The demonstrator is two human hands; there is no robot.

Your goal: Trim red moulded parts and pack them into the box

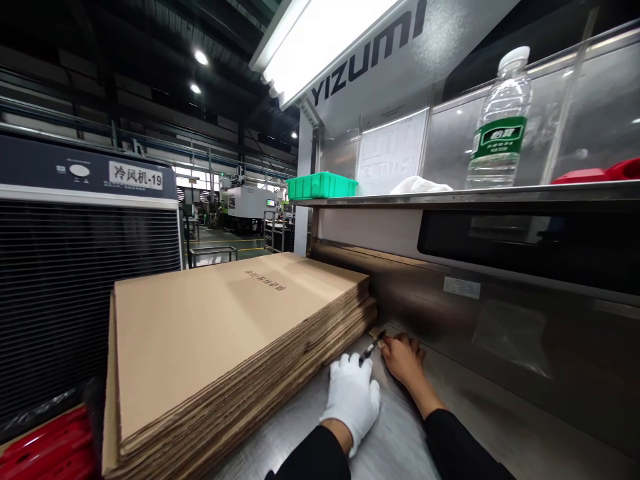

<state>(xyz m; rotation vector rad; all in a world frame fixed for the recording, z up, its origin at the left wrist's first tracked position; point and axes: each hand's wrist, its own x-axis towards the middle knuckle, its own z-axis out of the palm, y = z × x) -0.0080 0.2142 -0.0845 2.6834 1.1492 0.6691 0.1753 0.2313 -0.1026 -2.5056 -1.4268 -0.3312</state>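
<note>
A thick stack of flattened corrugated cardboard sheets lies on a stainless steel surface, with dark printing on its top sheet. My left hand, in a white glove, rests open on the steel beside the stack's edge. My right hand is bare and sits just beyond it, near the metal wall. A slim black pen lies between the two hands, and the fingers of my right hand appear closed on it. Its tip points towards the gloved fingers.
A steel shelf overhead holds a green plastic crate, a water bottle, a white cloth and a red object. A louvred air cooler stands left, red parts lie low left, and factory machines stand beyond.
</note>
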